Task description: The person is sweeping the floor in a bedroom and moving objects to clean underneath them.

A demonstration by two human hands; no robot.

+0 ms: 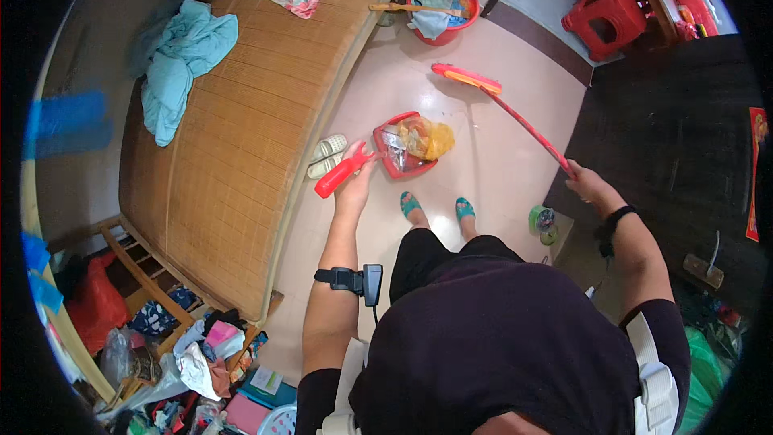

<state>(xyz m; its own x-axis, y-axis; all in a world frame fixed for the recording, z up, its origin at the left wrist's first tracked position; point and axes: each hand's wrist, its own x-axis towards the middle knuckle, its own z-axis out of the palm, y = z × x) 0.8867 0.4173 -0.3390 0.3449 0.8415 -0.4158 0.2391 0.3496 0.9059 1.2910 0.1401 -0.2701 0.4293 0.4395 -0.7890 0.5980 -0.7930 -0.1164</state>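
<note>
My left hand (353, 184) is closed on the red handle of a plastic dustpan (406, 169). The pan lies beyond the hand, holding an orange-yellow plastic bag (429, 138) and silvery wrappers. In my right hand (589, 184) is the red stick of a broom (525, 121). Its red and orange head (466, 77) rests on the floor, above and to the right of the dustpan and apart from it. A few small specks lie on the floor near the pan.
A mat-covered bed (241, 133) runs along the left, with pale clogs (326, 157) beside it. A red basin (447, 36) of cloths stands ahead. Red plastic stools (607, 18) are at upper right, a dark door (670, 127) at right, and a small green fan-like object (542, 219) near my feet.
</note>
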